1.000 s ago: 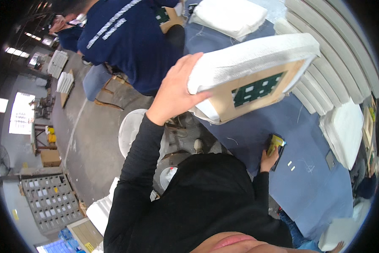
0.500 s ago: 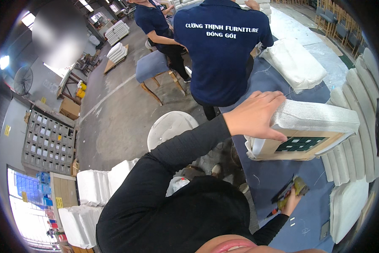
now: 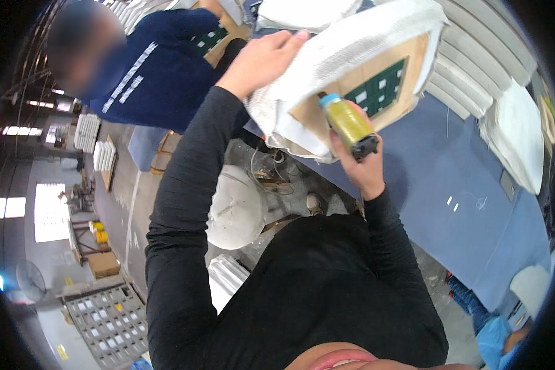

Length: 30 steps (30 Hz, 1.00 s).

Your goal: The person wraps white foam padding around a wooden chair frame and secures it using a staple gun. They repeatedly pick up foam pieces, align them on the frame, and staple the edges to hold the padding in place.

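A seat cushion point(image 3: 327, 68) in whitish fabric stands tilted on edge on the blue-covered table point(image 3: 425, 179). Its underside faces me: a pale wooden frame point(image 3: 413, 68) with dark green webbing point(image 3: 382, 92) in the middle. My left hand point(image 3: 265, 61) grips its upper left edge, fingers over the fabric. In my right hand point(image 3: 364, 166) is a staple gun point(image 3: 348, 123), its body wrapped in yellow with a blue band and a black end. The gun's nose points at the frame near the left border; whether it touches cannot be made out. My right fingers are partly hidden behind the gun.
Cushions are stacked point(image 3: 475, 55) at the far right, with a single white one point(image 3: 518, 135) nearer. A co-worker in dark blue point(image 3: 160, 68) stands at the left beside another framed seat. A round white stool point(image 3: 234, 209) is by my left elbow. Someone in light blue point(image 3: 493, 339) is at lower right.
My right hand has raised the staple gun from above the table to the cushion's underside. My left hand has tilted the cushion so more of its frame shows. The view has turned.
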### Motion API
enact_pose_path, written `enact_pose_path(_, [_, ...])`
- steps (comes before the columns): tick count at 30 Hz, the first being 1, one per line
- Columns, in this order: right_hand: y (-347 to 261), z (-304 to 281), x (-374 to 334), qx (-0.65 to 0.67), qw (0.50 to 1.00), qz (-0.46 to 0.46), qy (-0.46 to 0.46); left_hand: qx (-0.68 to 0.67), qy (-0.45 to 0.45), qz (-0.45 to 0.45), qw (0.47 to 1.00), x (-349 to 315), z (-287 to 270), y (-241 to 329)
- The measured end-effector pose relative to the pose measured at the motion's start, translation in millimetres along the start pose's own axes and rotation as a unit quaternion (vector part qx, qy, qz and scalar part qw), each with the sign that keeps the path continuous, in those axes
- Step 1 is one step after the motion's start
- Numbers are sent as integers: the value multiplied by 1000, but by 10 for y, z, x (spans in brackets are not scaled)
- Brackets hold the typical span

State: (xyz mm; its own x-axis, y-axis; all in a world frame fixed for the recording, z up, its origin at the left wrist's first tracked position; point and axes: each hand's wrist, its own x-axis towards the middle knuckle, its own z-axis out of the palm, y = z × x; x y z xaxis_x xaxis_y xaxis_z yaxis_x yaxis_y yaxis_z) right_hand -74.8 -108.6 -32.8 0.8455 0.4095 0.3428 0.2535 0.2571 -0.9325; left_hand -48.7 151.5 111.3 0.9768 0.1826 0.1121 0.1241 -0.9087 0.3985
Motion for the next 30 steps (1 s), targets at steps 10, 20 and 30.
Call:
enact_pose_path(10, [109, 70, 80, -124, 989, -77, 27, 11, -73, 35, 997, -233, 114, 21])
enact_pose_path(20, [52, 193, -72, -91, 996, -18, -19, 104, -83, 80, 988, -669, 2, 172])
enact_pose_path(30, [-292, 149, 10, -43, 995, -80, -38, 120, -57, 157, 979, -767, -55, -15])
